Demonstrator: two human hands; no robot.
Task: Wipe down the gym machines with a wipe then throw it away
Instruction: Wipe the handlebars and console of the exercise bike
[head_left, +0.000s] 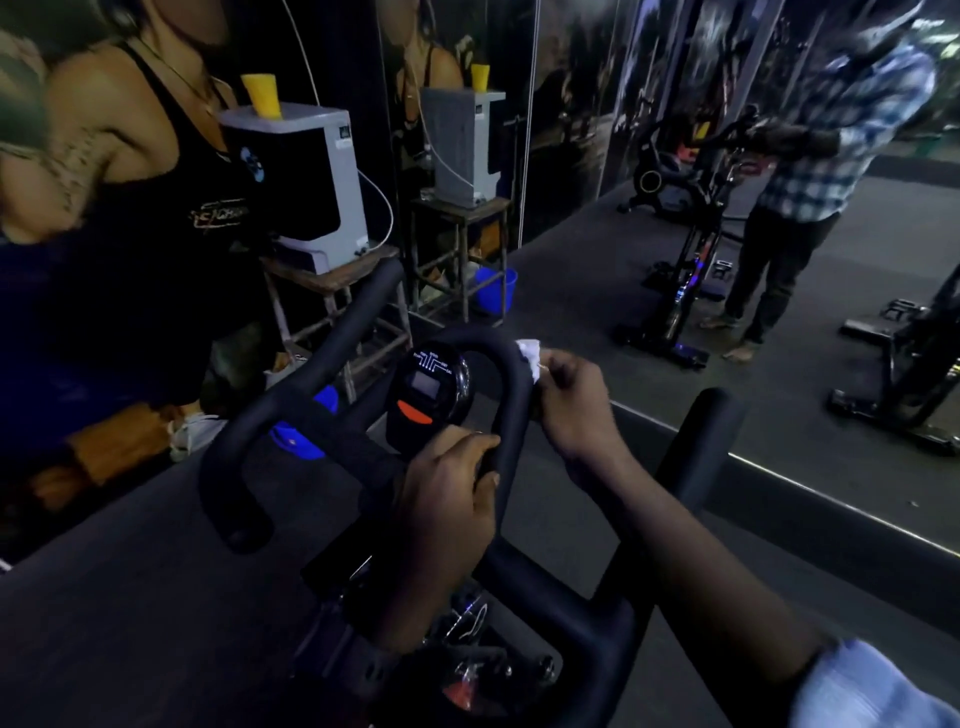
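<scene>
Right forearm, pale sleeve (862, 686) at 5 o'clock, runs up to right hand (571, 410). Fingers curled, pinching white wipe (530, 356) against centre loop of black handlebar (511, 395), wipe at loop's 1 o'clock. Left hand (447, 499) wraps same loop lower down, thumb over bar. Round console (428, 392) sits inside loop at 9 o'clock of wipe. Yellow cup (262, 93) atop white-and-black appliance (301, 176) at 11 o'clock. Blue bucket (496, 291) on floor at 12 o'clock.

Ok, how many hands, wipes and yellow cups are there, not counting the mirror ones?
Bare hands: 2 (left hand, right hand)
Crumpled white wipe: 1
Yellow tapered cup: 1
Total: 4
</scene>
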